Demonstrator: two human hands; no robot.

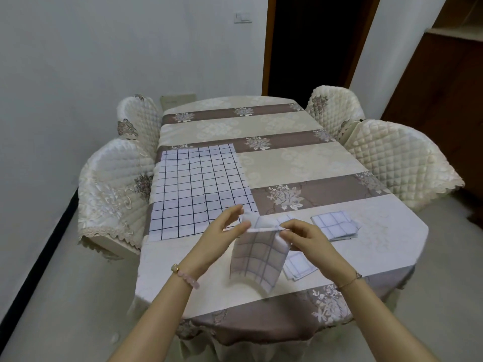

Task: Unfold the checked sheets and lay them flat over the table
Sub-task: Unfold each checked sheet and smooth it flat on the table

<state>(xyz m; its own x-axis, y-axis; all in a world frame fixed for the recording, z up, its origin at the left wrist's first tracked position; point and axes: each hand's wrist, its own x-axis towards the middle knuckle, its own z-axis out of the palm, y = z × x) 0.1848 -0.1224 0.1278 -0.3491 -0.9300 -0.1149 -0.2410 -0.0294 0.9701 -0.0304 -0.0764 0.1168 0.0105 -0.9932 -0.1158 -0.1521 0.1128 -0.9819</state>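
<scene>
On the patterned-cloth table [300, 163], one white dark-checked cloth sheet [198, 189] lies flat; your left hand [224, 231] and right hand [305, 236] pinch a half-opened second sheet [257, 254]; two folded sheets [334, 224] await.

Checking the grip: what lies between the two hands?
In the head view, the checked sheet, pinched at its top edge by the left hand and right hand.

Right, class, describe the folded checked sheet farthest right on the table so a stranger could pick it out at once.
Start at the long table with the floral cloth; look at its near right part. The folded checked sheet lies flat beyond the right hand, and unlike the other folded sheet, nothing covers it.
</scene>
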